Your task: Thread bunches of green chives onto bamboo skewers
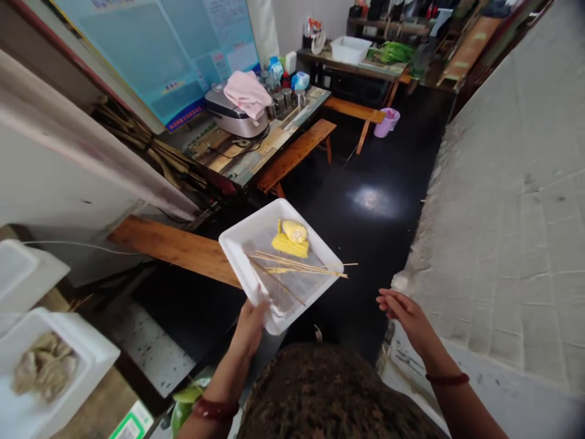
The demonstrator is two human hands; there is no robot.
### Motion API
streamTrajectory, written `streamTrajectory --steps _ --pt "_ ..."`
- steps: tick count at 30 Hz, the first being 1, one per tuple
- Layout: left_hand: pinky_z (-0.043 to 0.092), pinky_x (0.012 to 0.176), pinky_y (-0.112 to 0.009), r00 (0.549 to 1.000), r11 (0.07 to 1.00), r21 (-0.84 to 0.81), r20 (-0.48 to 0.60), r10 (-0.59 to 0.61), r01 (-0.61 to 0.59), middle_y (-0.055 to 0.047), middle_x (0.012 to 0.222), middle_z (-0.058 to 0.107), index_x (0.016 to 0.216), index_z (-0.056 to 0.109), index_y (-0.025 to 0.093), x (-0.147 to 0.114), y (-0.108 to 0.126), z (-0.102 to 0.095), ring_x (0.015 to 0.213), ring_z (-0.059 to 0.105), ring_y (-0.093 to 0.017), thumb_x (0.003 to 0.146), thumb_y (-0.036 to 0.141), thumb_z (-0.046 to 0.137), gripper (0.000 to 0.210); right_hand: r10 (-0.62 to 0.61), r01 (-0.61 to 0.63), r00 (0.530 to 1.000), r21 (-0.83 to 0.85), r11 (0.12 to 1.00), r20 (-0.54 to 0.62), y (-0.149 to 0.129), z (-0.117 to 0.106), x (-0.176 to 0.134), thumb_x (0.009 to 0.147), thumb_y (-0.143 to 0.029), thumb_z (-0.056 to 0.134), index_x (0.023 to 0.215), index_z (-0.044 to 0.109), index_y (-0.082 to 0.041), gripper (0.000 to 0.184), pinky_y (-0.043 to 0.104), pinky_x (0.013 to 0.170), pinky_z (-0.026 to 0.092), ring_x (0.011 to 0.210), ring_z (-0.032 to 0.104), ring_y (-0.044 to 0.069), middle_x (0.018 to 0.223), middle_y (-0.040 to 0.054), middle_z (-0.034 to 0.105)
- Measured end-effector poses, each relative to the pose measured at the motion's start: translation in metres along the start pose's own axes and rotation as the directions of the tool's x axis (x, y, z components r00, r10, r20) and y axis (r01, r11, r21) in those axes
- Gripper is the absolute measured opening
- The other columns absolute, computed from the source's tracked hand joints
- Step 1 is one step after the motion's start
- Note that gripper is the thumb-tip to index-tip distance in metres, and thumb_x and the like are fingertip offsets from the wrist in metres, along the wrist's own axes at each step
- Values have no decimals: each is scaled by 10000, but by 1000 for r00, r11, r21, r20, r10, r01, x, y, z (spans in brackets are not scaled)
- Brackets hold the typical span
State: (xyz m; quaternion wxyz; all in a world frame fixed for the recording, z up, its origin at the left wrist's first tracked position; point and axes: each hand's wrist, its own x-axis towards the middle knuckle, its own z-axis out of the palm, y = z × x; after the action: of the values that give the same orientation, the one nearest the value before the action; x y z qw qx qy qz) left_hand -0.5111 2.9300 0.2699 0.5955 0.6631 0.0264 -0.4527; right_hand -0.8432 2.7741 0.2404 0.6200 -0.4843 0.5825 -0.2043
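Observation:
My left hand (252,323) is closed on the near-left rim of a white plastic tray (315,292), held out in front of me above the dark floor. The tray tilts a little. Inside it lie pieces of yellow corn (291,245) towards the far side. Several thin bamboo skewers (297,264) are spread across the middle, and some stick out over the right rim. My right hand (404,311) hangs to the right, apart from the tray, its fingers loosely bent with nothing visible in them. It is near the pale wall's edge.
A wooden bench (178,247) stands behind the tray. Beyond is a table (274,143) with a rice cooker (235,113) under a pink cloth (247,92). At lower left, a white bin (98,360) holds greyish food pieces. A rough pale wall (516,213) borders the right.

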Motion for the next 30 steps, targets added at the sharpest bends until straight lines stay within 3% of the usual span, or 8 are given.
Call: streamTrajectory --steps 6,10,13,16,18,24,27,30 --pt "545 874 -349 990 997 68 134 33 -42 -117 1015 739 1119 657 93 75 54 83 994 680 -279 644 199 765 498 34 -33 999 29 999 -41 -50 9 76 776 -582 654 1108 669 -182 519 314 694 503 851 664 217 1002 106 728" --pt "549 848 -339 982 984 169 185 24 -56 -106 1009 742 1095 665 107 119 88 145 993 676 -280 652 184 742 457 -51 78 983 146 986 -179 -108 15 126 818 -603 588 1154 648 -197 530 297 705 519 898 665 214 1094 105 707" --pt "545 842 -326 968 969 236 250 12 -72 -108 1050 732 1107 651 101 148 110 198 1010 668 -279 649 169 731 470 -118 162 959 158 974 -258 -151 5 162 858 -596 531 1204 618 -195 537 312 724 542 921 671 226 1097 108 706" --pt "554 822 -347 947 961 269 319 -32 -58 -113 982 742 1069 659 91 173 121 259 977 678 -294 638 173 751 449 -274 285 922 2 958 -275 -180 -25 200 869 -522 560 1150 637 -187 443 345 796 551 916 676 233 1056 105 708" --pt "558 828 -371 935 968 248 350 -59 -32 -109 938 747 1048 665 104 189 121 300 980 681 -304 630 181 771 438 -410 388 867 -133 912 -285 -189 -54 228 889 -464 550 1104 661 -200 359 356 844 546 944 670 235 1076 103 693" --pt "574 779 -367 936 987 161 345 -67 11 -85 873 753 987 664 130 235 102 422 893 712 -291 642 152 754 357 -700 589 703 -448 673 -127 -210 -141 328 923 -339 508 1061 721 -252 268 406 997 485 1163 587 260 1240 102 615" --pt "579 675 -349 945 979 198 308 -109 48 -87 809 749 967 660 123 250 110 478 777 724 -276 687 139 696 282 -715 596 694 -493 634 -80 -230 -172 367 937 -334 491 1075 722 -257 280 439 1076 417 1268 512 266 1404 94 508" --pt "564 589 -324 934 963 264 329 -141 52 -92 790 748 961 654 118 272 130 531 692 718 -265 693 148 688 272 -697 583 709 -469 663 -105 -256 -203 401 933 -337 498 1175 676 -258 310 437 1087 410 1291 498 252 1430 94 493"
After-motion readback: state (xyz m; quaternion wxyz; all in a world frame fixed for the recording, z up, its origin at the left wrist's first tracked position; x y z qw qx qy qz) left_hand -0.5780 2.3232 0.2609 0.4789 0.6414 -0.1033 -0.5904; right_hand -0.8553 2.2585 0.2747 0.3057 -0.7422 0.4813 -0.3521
